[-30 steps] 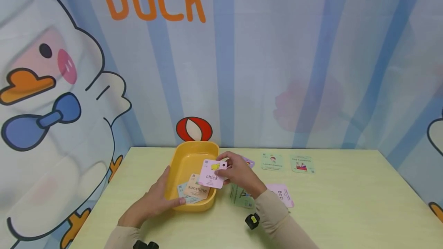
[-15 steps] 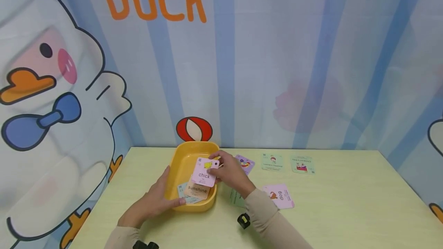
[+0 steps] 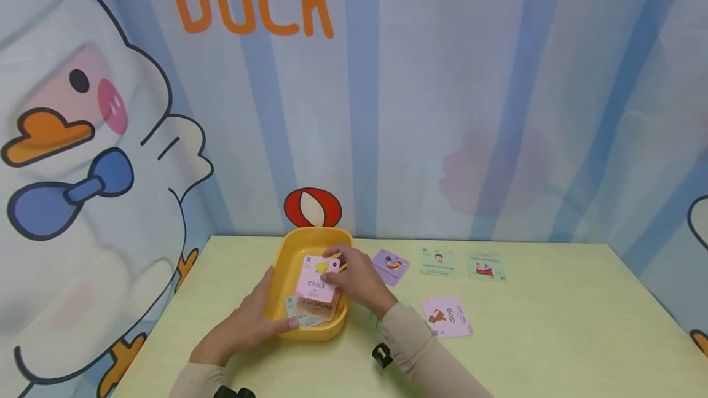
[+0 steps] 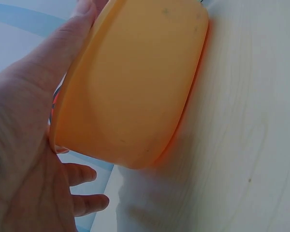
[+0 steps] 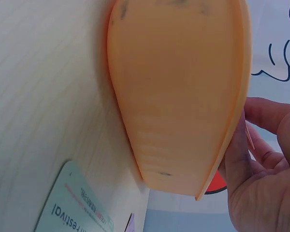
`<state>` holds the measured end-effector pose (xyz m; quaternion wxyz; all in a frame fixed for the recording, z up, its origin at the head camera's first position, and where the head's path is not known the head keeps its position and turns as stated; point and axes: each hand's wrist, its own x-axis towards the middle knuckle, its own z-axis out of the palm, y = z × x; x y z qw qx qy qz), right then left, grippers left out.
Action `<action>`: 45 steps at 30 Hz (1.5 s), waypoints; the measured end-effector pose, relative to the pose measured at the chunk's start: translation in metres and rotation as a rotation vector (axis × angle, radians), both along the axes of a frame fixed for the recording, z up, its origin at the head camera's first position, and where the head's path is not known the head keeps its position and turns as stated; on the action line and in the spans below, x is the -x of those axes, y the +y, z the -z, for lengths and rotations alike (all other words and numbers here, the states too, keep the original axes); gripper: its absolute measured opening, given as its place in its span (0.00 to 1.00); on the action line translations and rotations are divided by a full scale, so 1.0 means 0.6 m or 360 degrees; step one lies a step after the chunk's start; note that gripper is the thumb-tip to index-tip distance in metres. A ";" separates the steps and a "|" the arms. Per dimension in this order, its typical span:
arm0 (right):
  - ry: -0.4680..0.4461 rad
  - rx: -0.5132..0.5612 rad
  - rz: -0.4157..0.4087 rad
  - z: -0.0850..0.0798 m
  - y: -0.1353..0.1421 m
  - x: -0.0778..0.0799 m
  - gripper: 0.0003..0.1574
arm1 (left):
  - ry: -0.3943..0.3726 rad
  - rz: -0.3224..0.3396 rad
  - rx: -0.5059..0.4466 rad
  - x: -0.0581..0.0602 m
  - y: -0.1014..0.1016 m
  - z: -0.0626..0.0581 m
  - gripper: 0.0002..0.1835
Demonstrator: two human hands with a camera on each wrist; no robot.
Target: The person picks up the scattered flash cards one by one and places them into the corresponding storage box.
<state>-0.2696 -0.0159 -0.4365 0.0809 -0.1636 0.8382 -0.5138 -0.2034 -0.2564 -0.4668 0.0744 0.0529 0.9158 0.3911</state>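
Tray in yellow, left of centre on the table, shows in the head view with the left hand spread wide along its left side, thumb over the near rim. The right hand pinches the chick card above the tray, where it overlaps the sunshine card lying inside, beside a pale blue card. Right of the tray lie a purple card, the Lantern Festival card, the Children's Day card and the dog card. The left wrist view shows the outer wall, the hand against its rim, two fingers reaching loosely below. In the right wrist view, a thin card edge stands between the fingers at the opposite rim.
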 end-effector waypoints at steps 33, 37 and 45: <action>-0.0097 -0.0051 -0.0042 -0.009 -0.007 0.008 0.21 | 0.0029 0.0026 -0.0040 0.003 0.000 0.005 0.69; -0.0113 -0.0050 -0.0050 -0.008 -0.007 0.009 0.21 | 0.0025 0.0021 -0.0039 0.002 0.000 0.005 0.69; -0.0115 -0.0050 -0.0067 -0.008 -0.008 0.010 0.20 | 0.0003 0.0007 -0.0025 0.001 0.001 0.001 0.69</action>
